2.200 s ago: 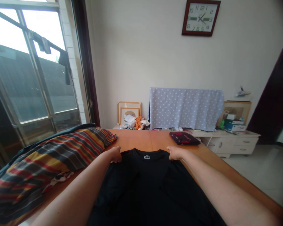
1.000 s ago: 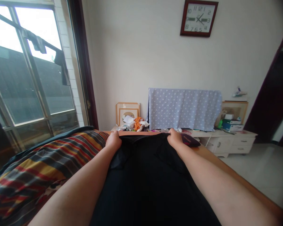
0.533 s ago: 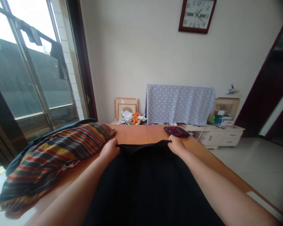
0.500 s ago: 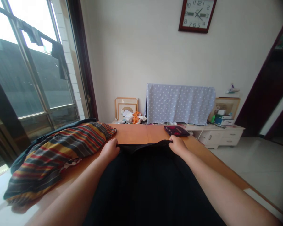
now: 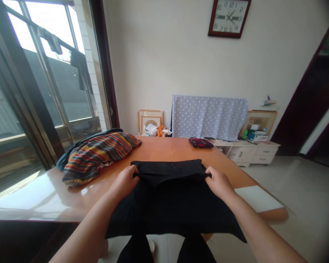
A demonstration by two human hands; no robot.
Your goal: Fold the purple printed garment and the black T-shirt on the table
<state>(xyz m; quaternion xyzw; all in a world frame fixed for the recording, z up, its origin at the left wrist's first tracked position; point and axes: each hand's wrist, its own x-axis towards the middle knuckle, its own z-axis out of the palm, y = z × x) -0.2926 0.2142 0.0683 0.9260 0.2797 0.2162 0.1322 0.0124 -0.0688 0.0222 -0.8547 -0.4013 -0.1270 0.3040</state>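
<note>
Left hand (image 5: 123, 182) and right hand (image 5: 219, 183) grip a black T-shirt (image 5: 170, 208), numbered clock (image 5: 229, 18) beyond.

The left hand (image 5: 123, 181) and right hand (image 5: 219, 183) pinch the folded-over top edge of a black T-shirt (image 5: 172, 210) above the near edge of an orange wooden table (image 5: 156, 155), which holds a striped fabric bundle (image 5: 100, 159) and a dark red pouch (image 5: 200, 143) farther off.

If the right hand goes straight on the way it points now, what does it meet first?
The black T-shirt it grips; beyond that, the table top, then perhaps the dark pouch, though depth is unclear.
</note>
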